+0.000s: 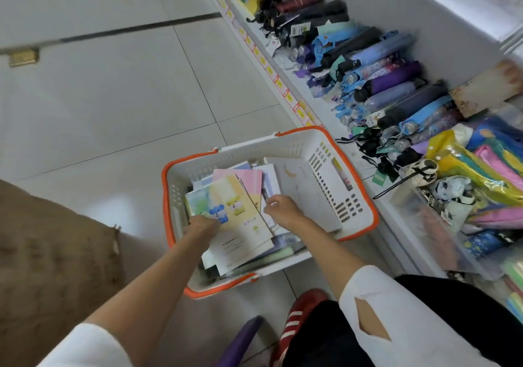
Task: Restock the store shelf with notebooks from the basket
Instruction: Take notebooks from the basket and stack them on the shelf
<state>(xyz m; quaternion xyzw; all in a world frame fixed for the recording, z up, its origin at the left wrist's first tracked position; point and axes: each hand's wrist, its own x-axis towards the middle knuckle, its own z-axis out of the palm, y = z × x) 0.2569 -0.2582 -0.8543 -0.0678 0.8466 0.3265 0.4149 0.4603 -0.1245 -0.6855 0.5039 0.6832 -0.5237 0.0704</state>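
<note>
Basket (283, 147) sat on the floor tiles (113, 98) right against the low shelf (317, 103). It was a white moulded plastic tub with slotted walls and an orange rim and handles. The notebooks (254, 174) were all in its near-left half, as a loose fanned stack of thin flat softcovers in pastel pink, yellow, blue and lilac. The far-right half showed scuffed bare bottom. The top notebook (240, 205) lay tilted on the pile, with a glossy cover, a yellow-green wash and two small cartoon figures. The left hand (202, 223) was curled over that cover's left edge, fingers bent and gripping it. The right hand (283, 209) was at the stack's right edge, fingertips drawn together in a pinch on the notebooks. Motion blur meant I couldn't tell which cover it had. Both forearms were bare, with white sleeves pushed up. The shelf was white laminate with a strip of yellow and red price tags along its lip. It was packed with folded umbrellas (390, 83), cylindrical fabric rolls in black, purple and light blue, lying side by side with their handles toward the aisle. Nearer me was crinkly clear-wrapped yellow and pink packaging (481, 168). A red shoe (300, 318) with white stripes was near the basket's near corner. A brown coarse-textured mat (56, 253) lay to the left, blurred.
</note>
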